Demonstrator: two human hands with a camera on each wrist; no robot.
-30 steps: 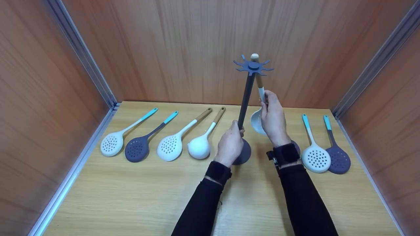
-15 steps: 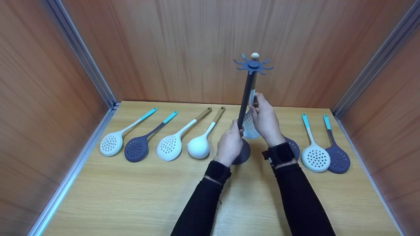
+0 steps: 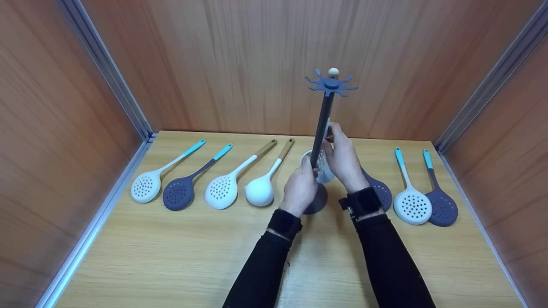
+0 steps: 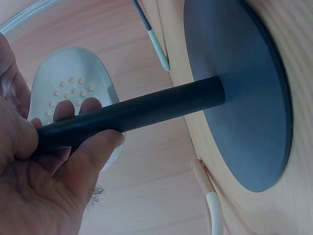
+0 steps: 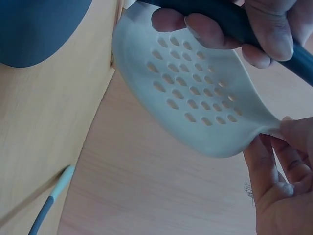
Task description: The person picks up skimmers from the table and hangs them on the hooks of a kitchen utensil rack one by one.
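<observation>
In the head view my left hand (image 3: 299, 188) grips the lower pole of a dark utensil stand (image 3: 324, 124), its fingers and thumb wrapped round it. Curved hooks (image 3: 317, 85) ring the stand's top, and a round base (image 4: 244, 98) sits at its foot. My right hand (image 3: 343, 158) pinches a white slotted skimmer (image 5: 195, 93) at the neck, just behind the pole. The skimmer's head hangs downward, and the pole hides much of its handle. A pale rounded tip (image 3: 333, 72) shows above the hooks; what it belongs to is unclear.
Left of the stand lie a white skimmer (image 3: 145, 187), a dark skimmer (image 3: 178, 193), another white skimmer (image 3: 221, 192) and a white ladle (image 3: 259, 191). To the right are a dark skimmer (image 3: 379, 191), a white skimmer (image 3: 412, 207) and another dark one (image 3: 443, 208). Wooden walls enclose the tabletop.
My right hand has brought the white skimmer leftward, from beside the pole to behind it. The left hand keeps its grip on the stand, which stays in place.
</observation>
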